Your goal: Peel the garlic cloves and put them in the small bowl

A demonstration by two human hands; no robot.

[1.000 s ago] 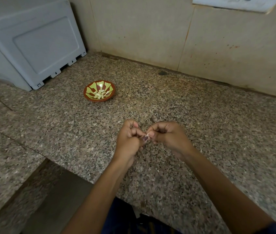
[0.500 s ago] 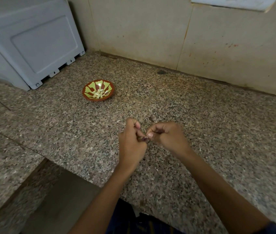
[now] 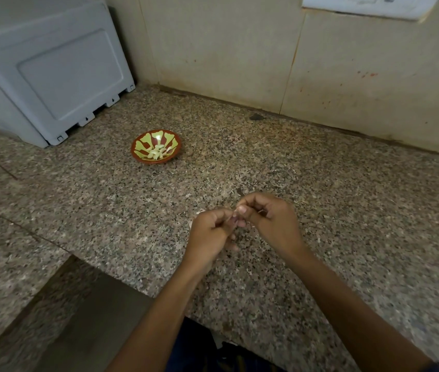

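A small bowl (image 3: 135, 145), brown with yellow-green patches, sits on the granite counter at the back left and holds several pale peeled garlic cloves (image 3: 156, 152). Nearer to me, above the counter's middle, my left hand (image 3: 209, 234) and my right hand (image 3: 272, 224) meet fingertip to fingertip. Between them they pinch one small garlic clove (image 3: 235, 218), which is mostly hidden by the fingers; only a purplish bit of skin shows. Both hands have curled fingers.
A grey plastic appliance (image 3: 49, 73) stands at the back left on the speckled granite counter (image 3: 347, 197). A tiled wall (image 3: 266, 49) runs behind. The counter's front edge drops off at the lower left. A small dark scrap (image 3: 240, 191) lies just beyond my hands.
My two hands have stayed together on the clove, with the fingers shifting slightly as they work its skin. The bowl has not moved.
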